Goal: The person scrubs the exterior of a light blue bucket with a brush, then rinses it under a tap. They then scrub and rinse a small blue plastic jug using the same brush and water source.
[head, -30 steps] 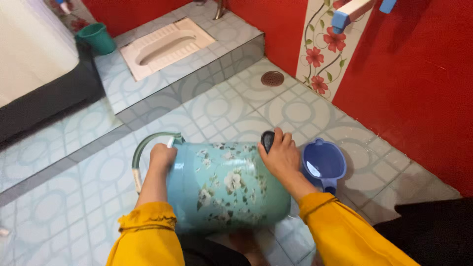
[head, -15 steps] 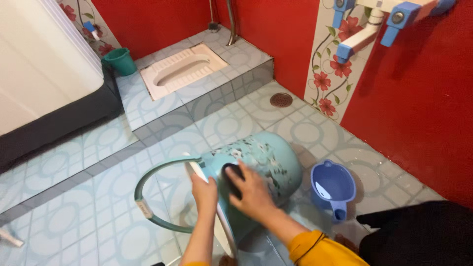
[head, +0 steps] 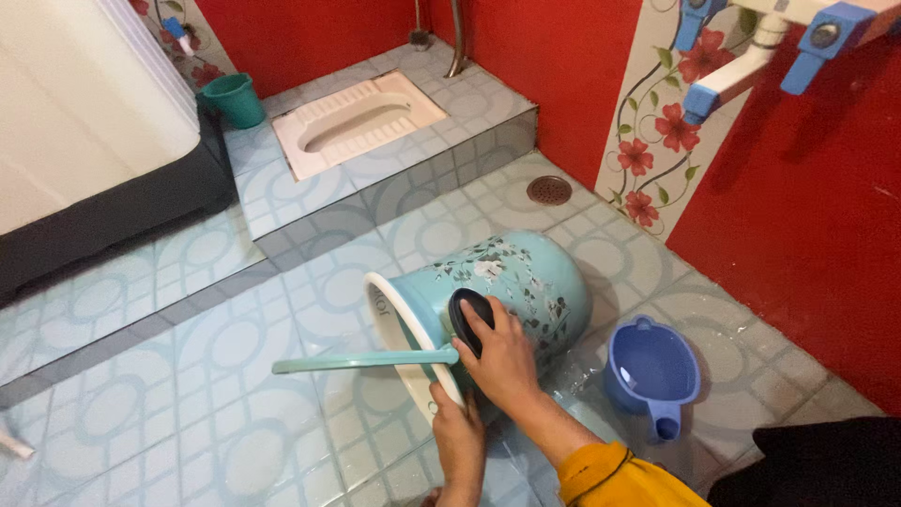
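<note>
The right hand's (head: 507,361) fingers (head: 496,322) curl around a black scrubber (head: 466,319), pressing it on the floral bucket (head: 497,286) lying sideways on the tiled floor (head: 188,376). The left hand's (head: 458,437) fingers grip its white rim below; a purple jug (head: 650,371) stands beyond.

No packages, signs or screens are in view. The only label is a small patch of dark printed marking (head: 379,302) on the white rim of the teal floral plastic bucket (head: 526,282), which lies on its side on the tiled floor; the marking sits on the upper left of the rim, near the top of the bucket's mouth, too small to make out.
</note>
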